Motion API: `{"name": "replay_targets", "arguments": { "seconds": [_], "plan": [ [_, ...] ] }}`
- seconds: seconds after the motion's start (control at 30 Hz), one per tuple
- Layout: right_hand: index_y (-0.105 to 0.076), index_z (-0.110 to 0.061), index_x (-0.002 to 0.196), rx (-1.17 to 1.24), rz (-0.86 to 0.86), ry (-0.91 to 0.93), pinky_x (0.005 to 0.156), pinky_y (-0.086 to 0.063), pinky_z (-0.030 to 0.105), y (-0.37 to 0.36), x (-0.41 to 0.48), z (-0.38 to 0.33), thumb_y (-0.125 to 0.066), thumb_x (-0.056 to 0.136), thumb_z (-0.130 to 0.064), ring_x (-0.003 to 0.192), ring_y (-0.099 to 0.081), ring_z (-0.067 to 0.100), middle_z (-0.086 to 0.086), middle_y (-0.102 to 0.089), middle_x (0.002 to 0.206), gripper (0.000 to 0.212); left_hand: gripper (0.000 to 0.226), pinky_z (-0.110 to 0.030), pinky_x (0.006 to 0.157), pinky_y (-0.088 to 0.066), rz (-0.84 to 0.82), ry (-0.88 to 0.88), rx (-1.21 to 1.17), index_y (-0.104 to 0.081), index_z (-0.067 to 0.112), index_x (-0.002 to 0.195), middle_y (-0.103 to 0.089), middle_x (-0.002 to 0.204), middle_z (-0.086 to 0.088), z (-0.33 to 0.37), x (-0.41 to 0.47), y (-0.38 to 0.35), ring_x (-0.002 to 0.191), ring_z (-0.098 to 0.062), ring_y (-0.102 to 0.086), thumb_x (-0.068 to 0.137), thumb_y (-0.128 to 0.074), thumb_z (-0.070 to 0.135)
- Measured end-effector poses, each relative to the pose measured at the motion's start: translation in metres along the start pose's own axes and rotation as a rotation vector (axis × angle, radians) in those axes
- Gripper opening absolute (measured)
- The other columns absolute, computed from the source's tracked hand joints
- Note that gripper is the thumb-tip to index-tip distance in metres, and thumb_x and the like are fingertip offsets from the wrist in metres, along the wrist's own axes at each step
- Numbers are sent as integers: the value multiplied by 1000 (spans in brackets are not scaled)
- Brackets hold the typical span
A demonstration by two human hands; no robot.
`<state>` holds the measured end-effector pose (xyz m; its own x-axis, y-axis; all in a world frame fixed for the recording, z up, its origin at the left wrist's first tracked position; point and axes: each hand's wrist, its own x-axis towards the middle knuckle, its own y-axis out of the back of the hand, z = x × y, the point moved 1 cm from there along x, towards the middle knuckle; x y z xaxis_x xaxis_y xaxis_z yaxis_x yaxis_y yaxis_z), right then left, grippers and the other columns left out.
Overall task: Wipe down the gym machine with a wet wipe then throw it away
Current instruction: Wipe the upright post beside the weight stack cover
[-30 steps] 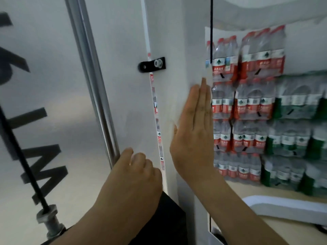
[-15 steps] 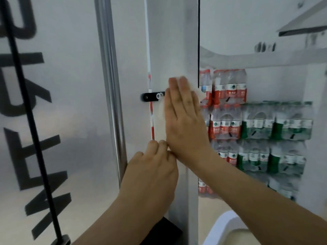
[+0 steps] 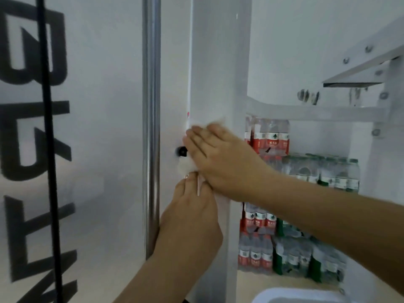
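Gym machine's white upright post (image 3: 218, 62) runs straight up and down through the middle of the view, with a chrome guide rod (image 3: 150, 106) parallel just to its left and stacked packs of bottled water (image 3: 271, 138) behind on the right. The right hand (image 3: 220, 158) lies flat across the post, fingers straight and pointing left, so its grip is an open palm pressing the wet wipe (image 3: 184, 166) against the post's face. White edges of the wipe show above the fingers and below them. The left hand (image 3: 192, 219) sits directly underneath, fingertips up against the post and touching the right hand. Whether it pinches the wipe's lower edge cannot be told. A small black knob (image 3: 181, 152) sits just left of the right fingertips. Since the post's long axis is vertical, I judge the next stroke should travel along it, led by the right hand.
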<state>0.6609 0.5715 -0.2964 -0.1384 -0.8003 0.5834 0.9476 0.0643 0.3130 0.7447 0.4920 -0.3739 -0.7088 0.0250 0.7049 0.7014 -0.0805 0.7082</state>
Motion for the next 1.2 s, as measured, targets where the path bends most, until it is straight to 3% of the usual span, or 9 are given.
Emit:
{"name": "replay_targets", "arguments": {
  "seconds": [0.07, 0.17, 0.33, 0.5, 0.6, 0.73, 0.87, 1.03, 1.2],
  "plan": [
    [-45, 2, 141, -14, -42, -1, 117, -23, 46, -7, -27, -15, -24, 94, -30, 139, -39, 35, 26, -41, 146, 60, 52, -29, 74, -56, -18, -55, -13, -73, 10, 97, -69, 102, -10, 3, -4, 3, 89, -23, -66, 47, -84, 12],
    [-40, 3, 143, 13, -41, 20, 121, -11, 47, -12, -54, -24, -20, 95, -30, 145, -26, 36, 28, -29, 152, 61, 33, -21, 94, -37, -51, -42, -64, -54, 21, 125, -47, 129, 0, 11, -13, 4, 111, -14, -44, 93, -50, 19],
    [-68, -14, 119, 93, -255, 524, 120, -17, 51, -22, -88, -61, -40, 91, -28, 135, -44, 31, 10, -63, 128, 42, 33, -17, 83, -40, 88, 87, -233, -36, 27, 127, -37, 127, 6, 7, -21, 2, 99, -6, -45, 96, -39, 15],
    [-71, -16, 112, 242, 66, 553, 104, -43, 39, -6, -20, 35, -65, 86, -25, 113, -64, 18, 1, -72, 114, 28, 67, -37, 95, -50, 225, 57, -402, -39, 16, 142, -40, 144, -4, 2, -17, -8, 119, -23, -54, 77, -46, 2],
    [-72, -15, 105, 323, 153, 564, 92, -50, 36, -3, -5, 47, -58, 89, -20, 105, -67, 20, 1, -74, 106, 22, 61, -35, 79, -57, 395, 19, -544, -45, 20, 128, -57, 123, -10, -1, -5, -14, 103, -16, -61, 69, -52, 8],
    [-73, -5, 93, 384, 382, 404, 83, -52, 38, -14, -7, 43, -51, 88, -6, 97, -67, 28, 10, -72, 98, 23, 68, -16, 75, -53, 279, 0, -520, -42, 19, 132, -60, 124, -5, -8, 6, -20, 109, -4, -55, 65, -50, 11],
    [-60, -8, 131, 201, 415, 87, 113, -28, 47, -11, 12, 74, -42, 88, -19, 135, -46, 27, 9, -58, 136, 48, 91, -14, 96, -42, 151, 44, -401, -8, 37, 149, -8, 159, 15, 0, 4, -24, 139, -6, -34, 70, -46, 14],
    [-14, 0, 153, 605, 528, -364, 122, -11, 48, -3, 31, 69, -40, 91, -6, 151, -4, 27, 16, -9, 162, 68, 84, -31, 68, -60, 100, 84, -268, -62, 8, 125, -61, 130, -9, 2, 10, -35, 102, -26, -69, 41, -59, 14],
    [12, -21, 153, 1175, 380, -766, 109, 2, 1, -27, -19, -19, -32, 102, -46, 142, 12, -10, -4, 12, 163, 73, 80, -29, 83, -52, 96, 95, -234, -57, 0, 127, -57, 134, -16, 7, 8, -21, 112, -31, -64, 47, -54, 7]
  ]
}}
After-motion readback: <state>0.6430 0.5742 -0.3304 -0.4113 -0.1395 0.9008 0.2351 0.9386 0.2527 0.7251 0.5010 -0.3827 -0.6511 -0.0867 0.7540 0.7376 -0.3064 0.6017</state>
